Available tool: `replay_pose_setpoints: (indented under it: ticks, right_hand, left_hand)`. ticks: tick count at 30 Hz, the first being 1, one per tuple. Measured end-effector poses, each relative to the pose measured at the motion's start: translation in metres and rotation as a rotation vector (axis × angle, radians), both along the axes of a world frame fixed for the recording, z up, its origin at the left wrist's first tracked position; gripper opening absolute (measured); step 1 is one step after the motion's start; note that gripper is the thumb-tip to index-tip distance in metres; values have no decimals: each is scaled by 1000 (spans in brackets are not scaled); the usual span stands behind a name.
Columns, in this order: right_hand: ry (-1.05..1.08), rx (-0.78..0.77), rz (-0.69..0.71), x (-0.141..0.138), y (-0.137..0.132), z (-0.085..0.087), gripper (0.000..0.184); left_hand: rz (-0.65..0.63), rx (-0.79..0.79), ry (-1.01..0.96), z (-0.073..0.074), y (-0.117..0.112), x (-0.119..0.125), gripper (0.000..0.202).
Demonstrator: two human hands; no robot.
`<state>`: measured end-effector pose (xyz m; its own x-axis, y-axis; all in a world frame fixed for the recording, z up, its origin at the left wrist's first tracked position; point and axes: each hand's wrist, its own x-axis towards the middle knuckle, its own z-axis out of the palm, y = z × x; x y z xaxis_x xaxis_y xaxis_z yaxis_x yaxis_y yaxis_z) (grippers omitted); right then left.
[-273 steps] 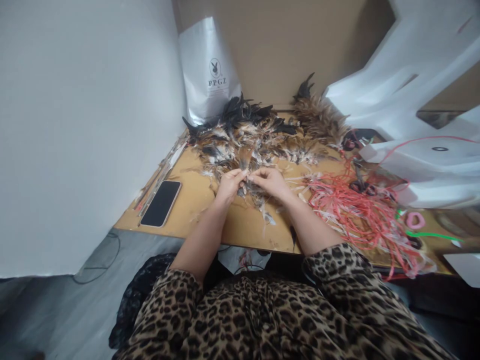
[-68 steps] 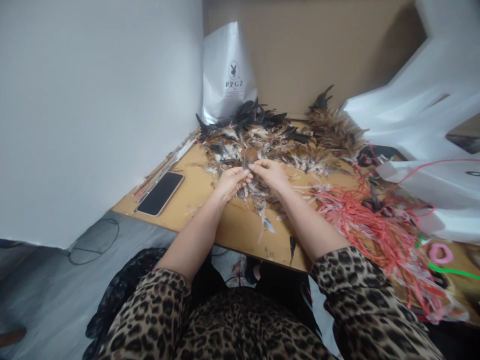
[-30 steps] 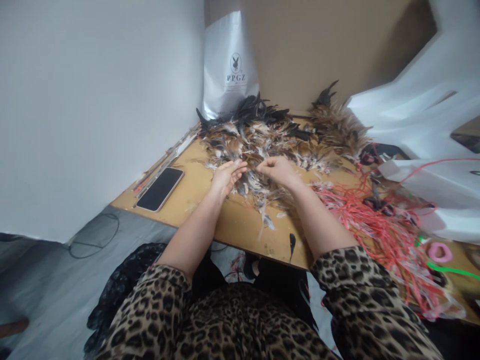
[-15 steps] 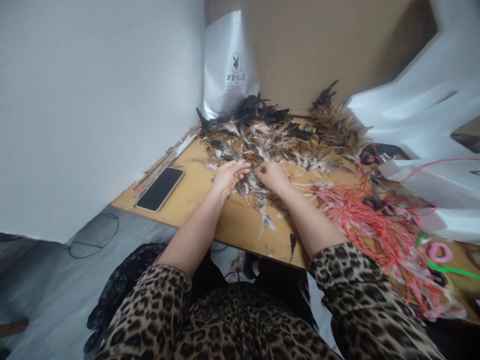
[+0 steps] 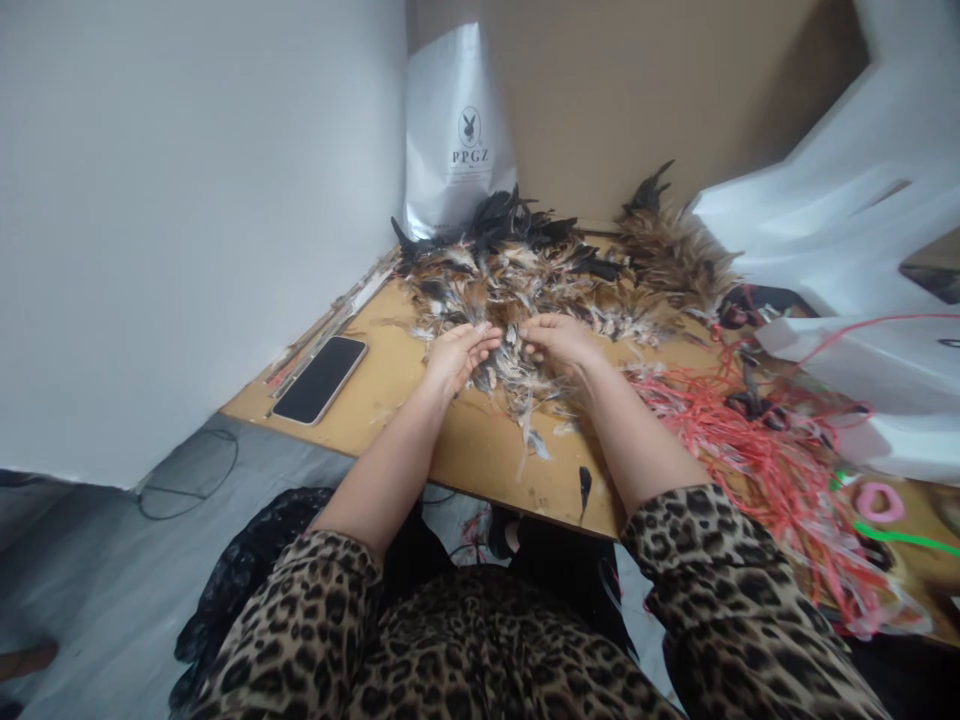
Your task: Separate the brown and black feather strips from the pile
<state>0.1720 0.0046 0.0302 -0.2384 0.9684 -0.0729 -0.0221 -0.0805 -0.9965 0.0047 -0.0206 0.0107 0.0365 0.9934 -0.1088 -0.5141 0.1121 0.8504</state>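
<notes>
A broad heap of brown, black and whitish feathers (image 5: 517,265) covers the back of the wooden table. At its front edge my left hand (image 5: 463,352) pinches thumb and forefinger together on feathers, the other fingers loosely curled. Facing it, a short gap away, my right hand (image 5: 559,342) has its thumb and forefinger closed; whatever is in that pinch is too small to make out. Pale, wispy feathers (image 5: 525,385) lie below and between both hands. One dark feather (image 5: 584,488) rests by the table's front edge.
A phone (image 5: 321,380) lies on the table (image 5: 397,440) at left. Behind the heap stands a white printed bag (image 5: 461,150). Tangled red strings (image 5: 750,450) spread at right, near a pink ring (image 5: 880,503) and white plastic sheeting (image 5: 810,210). A white wall borders the left.
My right hand has shifted slightly to the right and turned, its fingers now stretched more toward the left hand. My left hand stays almost where it was.
</notes>
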Motion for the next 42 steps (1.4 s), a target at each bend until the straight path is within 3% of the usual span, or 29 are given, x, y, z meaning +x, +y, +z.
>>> replay_pose_setpoints:
  ticks: [6, 17, 21, 26, 37, 42]
  right_hand:
    - [86, -53, 34, -3, -2, 2, 23]
    - [-54, 15, 5, 0, 1, -3, 28]
    - [-26, 11, -14, 0, 2, -3, 31]
    - [70, 36, -86, 1, 1, 2, 37]
    - [-82, 239, -185, -14, -17, 21, 34]
    - [-130, 307, -225, -18, -20, 22, 30]
  left_hand:
    - [-36, -10, 16, 2, -2, 1, 11]
    - [-171, 73, 3, 5, -7, 1, 10]
    - [-237, -7, 17, 3, -9, 3, 8]
    - [-204, -88, 19, 0, -7, 4, 6]
    - [-263, -33, 42, 1, -9, 5, 8]
    - [-246, -47, 54, 1, -10, 6, 7]
